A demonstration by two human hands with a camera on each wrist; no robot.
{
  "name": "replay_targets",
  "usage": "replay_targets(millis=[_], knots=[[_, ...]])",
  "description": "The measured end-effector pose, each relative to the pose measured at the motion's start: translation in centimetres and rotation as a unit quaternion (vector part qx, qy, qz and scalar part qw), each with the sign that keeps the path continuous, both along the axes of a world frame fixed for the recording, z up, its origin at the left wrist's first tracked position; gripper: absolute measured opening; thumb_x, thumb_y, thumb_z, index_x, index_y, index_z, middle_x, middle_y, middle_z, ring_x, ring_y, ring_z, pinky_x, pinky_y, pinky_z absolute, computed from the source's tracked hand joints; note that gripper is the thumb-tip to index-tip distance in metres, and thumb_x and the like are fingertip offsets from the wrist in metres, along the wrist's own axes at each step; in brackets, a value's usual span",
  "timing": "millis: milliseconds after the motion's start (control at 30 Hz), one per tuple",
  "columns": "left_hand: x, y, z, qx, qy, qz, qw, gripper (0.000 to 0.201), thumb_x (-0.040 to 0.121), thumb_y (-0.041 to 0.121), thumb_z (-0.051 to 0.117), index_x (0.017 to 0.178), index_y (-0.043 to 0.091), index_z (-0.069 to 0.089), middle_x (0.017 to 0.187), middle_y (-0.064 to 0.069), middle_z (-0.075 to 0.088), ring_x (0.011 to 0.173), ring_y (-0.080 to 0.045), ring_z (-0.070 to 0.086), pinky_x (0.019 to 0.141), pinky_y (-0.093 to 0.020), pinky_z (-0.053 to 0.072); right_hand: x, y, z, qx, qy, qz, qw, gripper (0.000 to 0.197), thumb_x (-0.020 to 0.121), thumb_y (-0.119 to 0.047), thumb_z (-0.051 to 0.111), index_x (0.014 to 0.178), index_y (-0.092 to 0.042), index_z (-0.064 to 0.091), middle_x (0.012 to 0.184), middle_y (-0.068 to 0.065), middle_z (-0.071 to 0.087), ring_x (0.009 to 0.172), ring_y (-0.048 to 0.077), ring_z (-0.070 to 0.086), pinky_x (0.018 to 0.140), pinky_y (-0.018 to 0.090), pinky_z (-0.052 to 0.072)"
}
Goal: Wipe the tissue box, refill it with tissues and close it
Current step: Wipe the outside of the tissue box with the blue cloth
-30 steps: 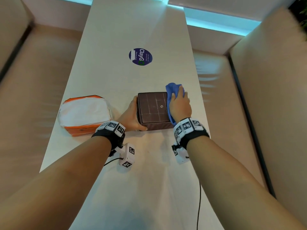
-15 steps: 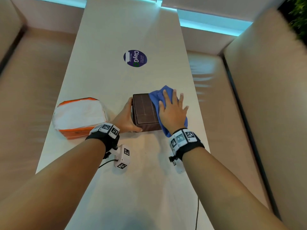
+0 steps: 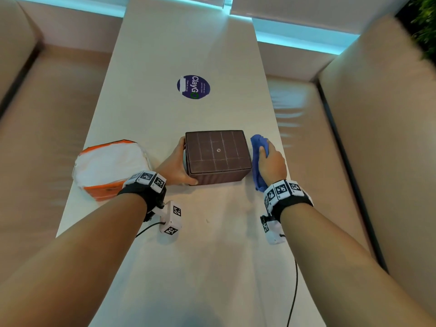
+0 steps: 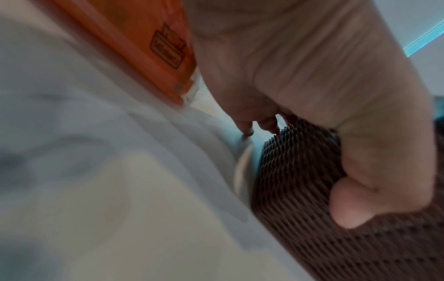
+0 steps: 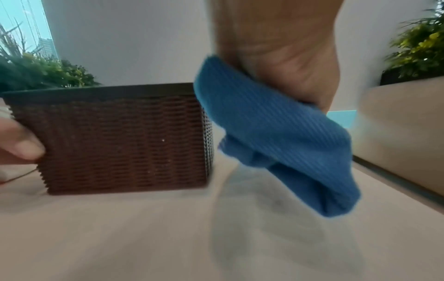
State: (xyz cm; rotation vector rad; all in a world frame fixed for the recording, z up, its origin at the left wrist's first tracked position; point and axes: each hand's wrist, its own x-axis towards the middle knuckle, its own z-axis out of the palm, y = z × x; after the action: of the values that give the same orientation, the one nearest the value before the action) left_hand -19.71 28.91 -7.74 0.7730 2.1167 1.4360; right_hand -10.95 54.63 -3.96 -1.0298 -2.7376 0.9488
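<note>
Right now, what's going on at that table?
A person is cleaning a brown woven tissue box on a long table. Their left hand grips the box's left side to steady it, thumb on the near face. Their right hand holds a bunched blue cloth beside the box's right side. The box looks shut. An orange pack of tissues lies to the left, untouched, so refilling hasn't begun.
</note>
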Motion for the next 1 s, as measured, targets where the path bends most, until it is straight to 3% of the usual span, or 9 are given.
replay_targets(millis=[100, 233, 400, 500, 600, 667, 767, 833, 1000], knots=[[-0.8, -0.2, 0.3, 0.0, -0.009, -0.012, 1.0, 0.123, 0.043, 0.036, 0.081, 0.144, 0.025, 0.01, 0.14, 0.0, 0.037, 0.129, -0.011, 0.041, 0.106, -0.027, 0.034, -0.1, -0.2, -0.4, 0.04, -0.114, 0.019, 0.992, 0.054, 0.099, -0.045, 0.031, 0.149, -0.028, 0.022, 0.15, 0.014, 0.032, 0.131, 0.04, 0.038, 0.106, 0.053, 0.033], [-1.8, -0.5, 0.5, -0.004, -0.018, -0.015, 1.0, 0.128, 0.042, 0.033, 0.081, 0.147, 0.015, 0.01, 0.141, -0.003, 0.036, 0.132, -0.014, 0.038, 0.107, -0.026, 0.033, 0.0, -1.2, -1.2, 0.085, -0.227, 0.092, 0.966, 0.058, 0.098, -0.052, 0.027, 0.151, -0.032, 0.012, 0.16, 0.012, 0.004, 0.144, 0.038, 0.014, 0.112, 0.059, 0.017], [-2.9, -0.9, 0.8, -0.026, -0.018, -0.017, 0.999, 0.127, 0.042, 0.032, 0.081, 0.147, 0.013, 0.01, 0.14, -0.002, 0.036, 0.133, -0.017, 0.038, 0.111, -0.034, 0.034, 1.0, -2.7, -3.8, 0.137, -0.277, 0.116, 0.944, 0.064, 0.099, -0.047, 0.031, 0.152, -0.03, 0.0, 0.16, 0.012, -0.012, 0.148, 0.034, -0.003, 0.116, 0.056, 0.01], [-3.5, -1.0, 1.0, -0.04, -0.019, -0.023, 0.999, 0.128, 0.043, 0.032, 0.081, 0.147, 0.014, 0.009, 0.142, -0.003, 0.035, 0.135, -0.02, 0.037, 0.113, -0.042, 0.033, -0.5, -2.4, -2.7, 0.119, -0.326, 0.106, 0.932, 0.064, 0.099, -0.04, 0.04, 0.152, -0.028, 0.006, 0.16, 0.016, -0.008, 0.147, 0.037, 0.006, 0.113, 0.057, 0.016], [-3.9, -1.0, 1.2, -0.049, -0.025, -0.025, 0.998, 0.132, 0.041, 0.033, 0.081, 0.148, 0.016, 0.006, 0.143, -0.001, 0.035, 0.136, -0.02, 0.037, 0.113, -0.041, 0.033, -4.1, -1.7, 1.2, 0.044, -0.342, 0.124, 0.93, 0.045, 0.099, -0.018, 0.039, 0.144, -0.013, 0.037, 0.153, 0.016, 0.03, 0.127, 0.03, 0.043, 0.107, 0.046, 0.034], [-4.0, -1.0, 1.3, -0.05, -0.027, -0.022, 0.998, 0.133, 0.04, 0.034, 0.081, 0.148, 0.016, 0.005, 0.141, 0.001, 0.034, 0.135, -0.021, 0.037, 0.112, -0.039, 0.033, -6.8, -2.0, 4.3, 0.051, -0.301, 0.125, 0.944, 0.04, 0.096, -0.011, 0.039, 0.134, 0.0, 0.047, 0.144, 0.018, 0.044, 0.129, 0.035, 0.043, 0.11, 0.046, 0.034], [-4.2, -0.9, 1.4, -0.051, -0.032, -0.024, 0.998, 0.132, 0.04, 0.033, 0.081, 0.148, 0.016, 0.005, 0.142, 0.0, 0.035, 0.134, -0.021, 0.039, 0.111, -0.04, 0.034, -9.4, -3.9, 7.4, 0.077, -0.237, 0.171, 0.953, 0.064, 0.089, -0.019, 0.048, 0.149, -0.016, 0.022, 0.158, 0.017, 0.016, 0.146, 0.04, 0.009, 0.118, 0.059, 0.009], [-4.3, -0.9, 1.6, -0.058, -0.032, -0.023, 0.998, 0.131, 0.04, 0.034, 0.081, 0.147, 0.016, 0.007, 0.143, -0.005, 0.036, 0.131, -0.022, 0.042, 0.11, -0.042, 0.036, -10.1, -6.5, 9.2, 0.077, -0.247, 0.284, 0.923, 0.09, 0.086, -0.033, 0.063, 0.152, -0.028, 0.003, 0.16, 0.013, -0.009, 0.146, 0.038, -0.012, 0.116, 0.06, 0.003], [-4.7, -1.0, 2.1, -0.102, -0.015, -0.026, 0.994, 0.139, 0.04, 0.036, 0.083, 0.148, 0.015, -0.001, 0.146, -0.009, 0.036, 0.129, -0.023, 0.045, 0.106, -0.045, 0.042, -11.2, -12.1, 9.0, 0.158, -0.31, 0.439, 0.829, 0.129, 0.063, -0.053, 0.08, 0.15, -0.029, -0.012, 0.16, 0.012, -0.014, 0.147, 0.034, -0.012, 0.116, 0.059, 0.009]])
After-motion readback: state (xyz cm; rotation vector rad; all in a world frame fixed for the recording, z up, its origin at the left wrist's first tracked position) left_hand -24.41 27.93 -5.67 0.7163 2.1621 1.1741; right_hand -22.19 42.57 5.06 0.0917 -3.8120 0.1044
